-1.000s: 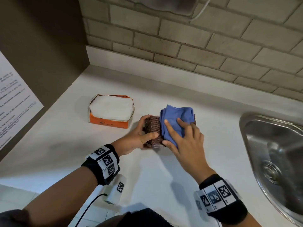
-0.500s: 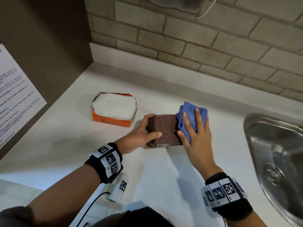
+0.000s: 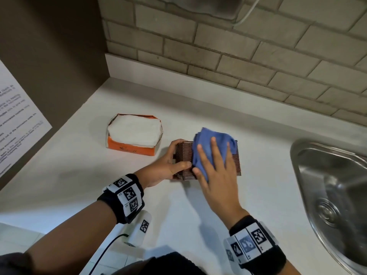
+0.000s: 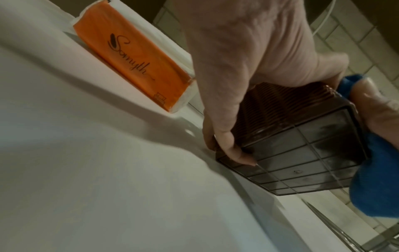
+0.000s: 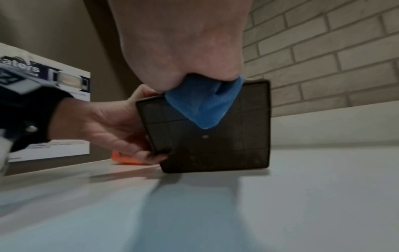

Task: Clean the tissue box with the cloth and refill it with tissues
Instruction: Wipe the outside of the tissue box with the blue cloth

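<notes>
Resting on its side on the white counter point(image 3: 198, 205), the brown ribbed tissue box point(image 3: 183, 153) is being taken as the landmark, its gridded base point(image 5: 207, 136) facing the person. The box is being gripped at its left end by the left hand point(image 3: 164, 167), whose thumb is curled over the near edge and whose fingers are wrapped round the far side, so that the box is lying within that grasp. The blue cloth point(image 3: 210, 147) is being pressed flat onto the upper face of the box by the right hand point(image 3: 216, 171), fingers spread and straight, with a corner of cloth hanging down over the base below the palm. Left of the box and just apart from it, the opened orange pack of white tissues point(image 3: 135, 133) is being left on the counter. Right of the box, well apart, a steel sink point(image 3: 333, 187) is being shown.
</notes>
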